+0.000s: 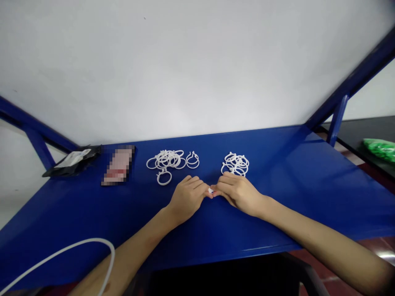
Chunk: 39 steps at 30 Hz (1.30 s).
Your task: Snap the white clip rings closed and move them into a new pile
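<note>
My left hand (pixel 189 198) and my right hand (pixel 237 192) meet above the middle of the blue table (pixel 265 144), thumbs and fingers pinched together. Between their fingertips shows a small white plastic piece (pixel 210 190); fingers hide the rest of it, so its full shape cannot be made out. Just beyond my right hand lies a small pile of white plastic rings (pixel 236 161) with little clasp ends. A larger heap of similar white rings (pixel 168 158) sits farther left, past my left hand. One separate white ring (pixel 164 178) rests in front of that heap.
A black plastic package (pixel 75 161) with a white label lies at the table's left, beside a blurred pinkish rectangular item (pixel 119 165). A white cable (pixel 89 239) curves over my left forearm. Blue frame bars (pixel 338 119) rise at both sides; a green bundle (pixel 381 149) is far right.
</note>
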Motion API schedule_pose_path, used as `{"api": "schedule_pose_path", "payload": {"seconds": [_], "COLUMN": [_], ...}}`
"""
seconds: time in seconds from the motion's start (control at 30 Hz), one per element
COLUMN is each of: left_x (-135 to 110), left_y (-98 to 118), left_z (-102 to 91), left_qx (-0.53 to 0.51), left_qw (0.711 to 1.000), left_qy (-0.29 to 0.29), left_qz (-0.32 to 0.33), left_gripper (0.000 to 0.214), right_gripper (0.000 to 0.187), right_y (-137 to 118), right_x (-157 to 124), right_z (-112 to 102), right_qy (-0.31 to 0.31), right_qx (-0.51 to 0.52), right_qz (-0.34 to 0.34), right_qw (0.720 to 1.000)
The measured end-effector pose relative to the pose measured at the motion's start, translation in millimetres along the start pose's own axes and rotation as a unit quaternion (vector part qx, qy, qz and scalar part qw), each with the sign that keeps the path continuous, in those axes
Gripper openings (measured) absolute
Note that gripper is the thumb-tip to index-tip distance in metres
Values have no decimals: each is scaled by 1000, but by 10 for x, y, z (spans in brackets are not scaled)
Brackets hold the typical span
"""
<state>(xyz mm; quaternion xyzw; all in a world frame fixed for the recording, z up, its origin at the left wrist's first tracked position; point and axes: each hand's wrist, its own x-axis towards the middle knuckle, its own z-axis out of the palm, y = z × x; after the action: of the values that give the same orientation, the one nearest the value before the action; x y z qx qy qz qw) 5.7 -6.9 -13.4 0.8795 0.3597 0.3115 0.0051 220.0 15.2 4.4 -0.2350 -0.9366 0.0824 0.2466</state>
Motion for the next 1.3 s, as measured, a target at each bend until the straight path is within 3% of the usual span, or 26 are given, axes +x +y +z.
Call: {"api": "schedule_pose_path", "payload": {"seconds": [0.1, 0.2, 0.37, 0.5, 0.6, 0.7, 0.8, 0.93, 1.07, 1.17, 1.3], "left_x": [16, 59, 76, 41, 35, 53, 89, 130, 133, 121, 104], "left_y": [-27, -96, -287, -378, -364, -302, -201, -34, 69, 83, 70], "left_z": [-8, -35, -71, -94, -108, -118, -138, -173, -173, -152, -136], "left_qx": [-20, -30, 126, 185, 177, 149, 114, 115, 134, 111, 42], "left_qw": [1000, 998, 985, 972, 974, 983, 992, 991, 985, 988, 995], "left_qy": [-12, -24, -25, -71, -79, -62, -7, 70, 73, 62, 90], "left_qz": [-10, -49, -119, -124, -114, -90, -48, 25, 84, 87, 23], "left_gripper": [37, 29, 40, 21, 10, 10, 10, 10, 8, 7, 3], "right_gripper": [32, 29, 27, 29, 29, 30, 32, 27, 22, 18, 15], "right_y": [14, 64, 328, 578, 651, 614, 485, 214, 4, -32, 11], "right_x": [17, 46, 23, -52, -77, -65, -25, 52, 110, 115, 90], "right_z": [2, -21, -163, -271, -292, -290, -290, -222, -65, 1, -30], "right_qy": [4, 50, 107, 123, 111, 125, 159, 118, 73, 75, 96], "right_qx": [-5, 3, -77, -150, -198, -237, -208, -18, 140, 177, 160], "right_qz": [-4, 27, 169, 284, 318, 311, 261, 182, 163, 177, 180], "right_qw": [1000, 998, 977, 939, 921, 912, 929, 976, 974, 965, 966]}}
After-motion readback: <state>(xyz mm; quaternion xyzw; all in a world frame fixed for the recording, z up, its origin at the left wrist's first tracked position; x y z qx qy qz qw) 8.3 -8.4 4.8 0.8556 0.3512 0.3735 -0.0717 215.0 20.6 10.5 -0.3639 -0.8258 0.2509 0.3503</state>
